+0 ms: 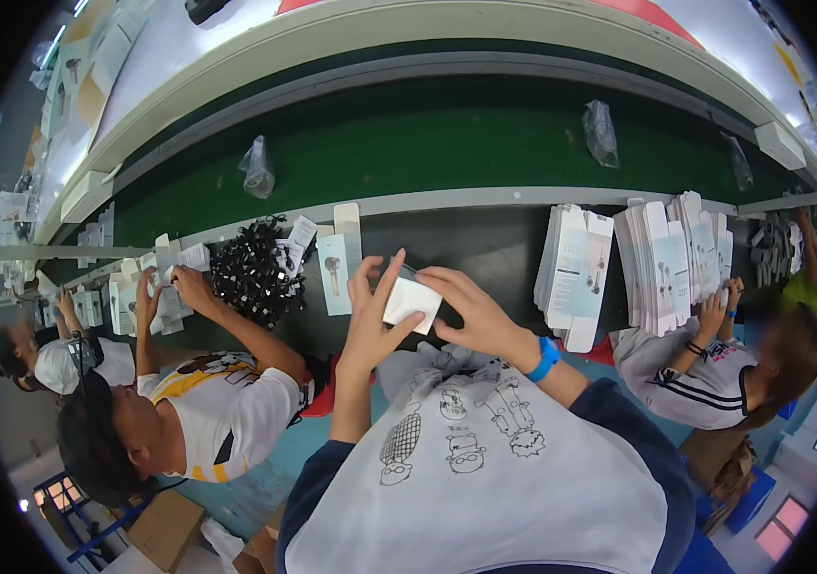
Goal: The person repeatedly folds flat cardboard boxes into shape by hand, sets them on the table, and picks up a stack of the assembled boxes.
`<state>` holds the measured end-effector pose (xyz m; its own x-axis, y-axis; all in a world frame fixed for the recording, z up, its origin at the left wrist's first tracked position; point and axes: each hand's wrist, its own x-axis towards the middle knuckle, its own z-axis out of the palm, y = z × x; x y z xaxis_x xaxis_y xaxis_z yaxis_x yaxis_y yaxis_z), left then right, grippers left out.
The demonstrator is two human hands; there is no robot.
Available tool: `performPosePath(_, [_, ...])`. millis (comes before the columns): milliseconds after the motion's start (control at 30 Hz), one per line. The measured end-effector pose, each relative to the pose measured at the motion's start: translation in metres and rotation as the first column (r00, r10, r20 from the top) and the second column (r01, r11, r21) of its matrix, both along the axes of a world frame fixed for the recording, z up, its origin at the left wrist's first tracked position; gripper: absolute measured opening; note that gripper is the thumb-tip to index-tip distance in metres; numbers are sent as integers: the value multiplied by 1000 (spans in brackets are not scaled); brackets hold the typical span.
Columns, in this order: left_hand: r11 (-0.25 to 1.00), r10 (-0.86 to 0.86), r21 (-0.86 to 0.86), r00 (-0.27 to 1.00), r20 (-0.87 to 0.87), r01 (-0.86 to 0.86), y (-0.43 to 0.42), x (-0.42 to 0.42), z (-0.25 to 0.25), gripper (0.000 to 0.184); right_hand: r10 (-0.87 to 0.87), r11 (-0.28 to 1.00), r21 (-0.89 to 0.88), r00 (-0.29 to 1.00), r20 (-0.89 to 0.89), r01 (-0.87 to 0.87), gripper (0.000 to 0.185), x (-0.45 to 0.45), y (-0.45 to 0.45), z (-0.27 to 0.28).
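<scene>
Hands [370, 320] holding white box [413, 304], contents hidden

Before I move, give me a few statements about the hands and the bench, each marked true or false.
1. The left hand and right hand are both on the white piece. True.
2. The blue wristband is on the left wrist. False: the blue wristband is on the right wrist.
3. The heap of small black items lies to the left of both hands. True.
4. The green surface beyond the bench holds only black items. False: clear plastic bags lie on the green surface.
5. Printed cartons are grouped to the right of the right hand. True.
</scene>
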<state>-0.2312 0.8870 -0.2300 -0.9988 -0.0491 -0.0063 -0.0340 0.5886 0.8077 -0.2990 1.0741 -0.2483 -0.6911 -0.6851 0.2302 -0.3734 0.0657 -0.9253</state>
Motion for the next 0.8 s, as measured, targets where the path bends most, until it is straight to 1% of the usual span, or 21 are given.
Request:
performPosePath(33, [999, 40, -21, 999, 30, -40, -1, 1, -1, 78, -37, 999, 3, 998, -56, 37, 55, 4, -4, -6])
performPosePath(67, [996, 81, -44, 995, 61, -78, -1, 3, -1, 75, -37, 999, 5, 998, -51, 37, 55, 7, -9, -14])
performPosePath(100, [986, 164, 13, 986, 21, -164, -3, 6, -8, 64, -32, 999, 18, 987, -159, 35, 55, 9, -15, -23])
performPosePath(133, [987, 160, 12, 987, 24, -161, -5, 10, -19, 64, -27, 999, 31, 964, -265, 37, 55, 11, -21, -33])
performPosePath(167, [967, 244, 80, 970, -7, -242, -7, 16, -33, 58, 17, 998, 59, 956, -291, 0, 52, 11, -27, -41])
performPosePath(200, [935, 329, 151, 944, -34, -321, -10, 23, -52, 51, 15, 998, 61, 957, -290, 3, 52, 13, -32, -50])
performPosePath(233, [946, 324, 17, 945, -54, -323, -19, 35, -86, 44, 65, 994, 103, 962, -266, -39, 49, 15, -36, -59])
performPosePath(267, [948, 317, -14, 948, -7, -318, -23, 43, -107, 44, 113, 986, 144, 964, -241, -80, 47, 16, -39, -66])
performPosePath(300, [927, 360, -109, 933, -14, -360, -21, 49, -123, 47, 112, 986, 148, 965, -236, -79, 45, 17, -38, -72])
performPosePath(333, [896, 399, -202, 916, -26, -396, -13, 47, -126, 50, 105, 986, 148, 966, -238, -71, 45, 13, -33, -71])
performPosePath(367, [899, 393, -200, 919, -25, -390, -7, 44, -129, 50, 21, 988, 154, 970, -242, 17, 47, 8, -23, -69])
performPosePath(400, [864, 418, -274, 905, -73, -422, 2, 36, -121, 57, -63, 982, 159, 967, -247, 104, 49, 2, -12, -69])
performPosePath(433, [822, 439, -344, 890, -122, -453, 9, 29, -116, 64, -190, 943, 217, 943, -275, 254, 51, -4, 4, -72])
performPosePath(467, [825, 435, -343, 893, -119, -448, 15, 22, -117, 64, -311, 877, 271, 899, -308, 396, 53, -9, 22, -76])
performPosePath(500, [816, 381, -414, 914, -141, -404, 21, 13, -119, 71, -441, 794, 285, 832, -338, 537, 56, -16, 41, -79])
performPosePath(533, [800, 323, -481, 933, -160, -359, 24, 5, -120, 77, -558, 688, 294, 742, -371, 664, 59, -23, 62, -81])
performPosePath(600, [817, 280, -485, 950, -140, -313, 22, 3, -148, 79, -613, 381, 341, 511, -602, 859, 74, -31, 109, -96])
performPosePath(667, [812, 296, -484, 945, -141, -327, 12, 2, -167, 77, -722, 164, 452, 419, -551, 877, 89, -33, 148, -105])
performPosePath(700, [815, 297, -478, 945, -140, -327, 10, 2, -164, 77, -752, 66, 550, 404, -521, 833, 101, -30, 167, -122])
performPosePath(733, [791, 319, -508, 938, -134, -341, 7, 2, -161, 78, -756, 44, 546, 385, -529, 836, 101, -25, 177, -126])
performPosePath(800, [772, 303, -546, 943, -135, -326, -6, 7, -162, 81, -897, 124, 757, 398, -191, 642, 99, -17, 198, -138])
